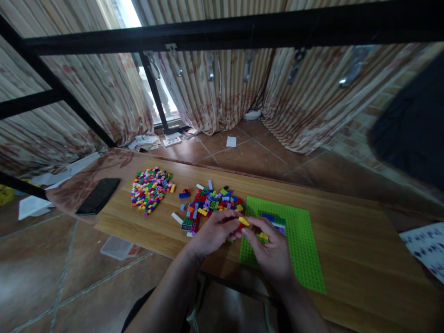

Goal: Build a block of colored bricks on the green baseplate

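Observation:
My left hand (217,231) and my right hand (272,252) meet over the left edge of a green baseplate (301,249). Their fingers pinch together around small bricks: a yellow brick (243,221) and a bit of red show between the fingertips, and another yellow piece (263,236) sits at my right fingers. A few blue and white bricks (275,219) stand on the plate just beyond my right hand. A loose pile of mixed bricks (210,203) lies just past my left hand.
A second heap of small coloured bricks (151,189) lies farther left on the wooden table (347,222). A black phone (98,195) rests near the left end. A printed sheet (426,247) is at the right edge. Black metal bars (222,30) cross above.

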